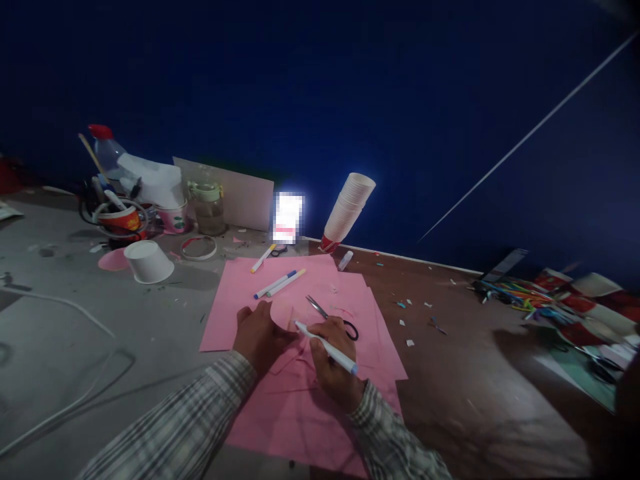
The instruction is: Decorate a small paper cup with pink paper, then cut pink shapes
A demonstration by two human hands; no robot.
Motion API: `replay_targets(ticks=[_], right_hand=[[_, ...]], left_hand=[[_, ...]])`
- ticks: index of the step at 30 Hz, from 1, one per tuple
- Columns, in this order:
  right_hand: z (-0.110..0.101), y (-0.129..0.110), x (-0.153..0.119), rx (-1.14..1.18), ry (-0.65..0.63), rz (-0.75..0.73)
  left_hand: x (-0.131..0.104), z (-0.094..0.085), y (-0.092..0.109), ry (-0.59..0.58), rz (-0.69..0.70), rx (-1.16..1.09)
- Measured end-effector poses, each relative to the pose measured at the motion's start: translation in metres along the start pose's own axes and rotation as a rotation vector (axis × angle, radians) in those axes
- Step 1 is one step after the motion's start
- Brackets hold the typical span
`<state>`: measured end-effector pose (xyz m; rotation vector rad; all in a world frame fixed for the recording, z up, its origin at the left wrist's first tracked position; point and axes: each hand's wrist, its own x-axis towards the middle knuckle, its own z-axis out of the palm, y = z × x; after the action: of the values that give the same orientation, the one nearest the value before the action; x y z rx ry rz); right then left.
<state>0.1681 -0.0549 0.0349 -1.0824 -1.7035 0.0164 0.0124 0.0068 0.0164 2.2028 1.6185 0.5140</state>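
Observation:
In my right hand [333,363] is a white felt-tip marker [330,350] with a blue end, slanting so that its tip points up and left. My left hand [260,337] is curled, thumb and fingers closed at the edge of a cut piece of pink paper [283,310], near the marker's tip. Beneath both hands lie overlapping pink paper sheets [295,433]. Just beyond my right hand, scissors [327,313] with black handles rest on the pink sheets. Two capped markers [275,285] lie side by side farther back, and a yellow-ended marker [263,259] crosses the sheet's back edge.
A tall stack of paper cups [349,210] leans by the blue wall. At left stand a white tub [149,261], a glass jar [207,207] and a cup of pens [120,219]. A bright pixelated patch shows behind. Paper scraps [410,343] and a colourful bundle [525,293] lie right.

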Motion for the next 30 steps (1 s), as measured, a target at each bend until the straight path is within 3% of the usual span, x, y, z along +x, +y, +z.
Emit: replay_targets(ticks=[30], right_hand=[[-0.0037, 0.0005, 0.0021, -0.018, 0.022, -0.012]], left_hand=[[-0.0017, -0.0007, 0.0005, 0.002, -0.014, 0.005]])
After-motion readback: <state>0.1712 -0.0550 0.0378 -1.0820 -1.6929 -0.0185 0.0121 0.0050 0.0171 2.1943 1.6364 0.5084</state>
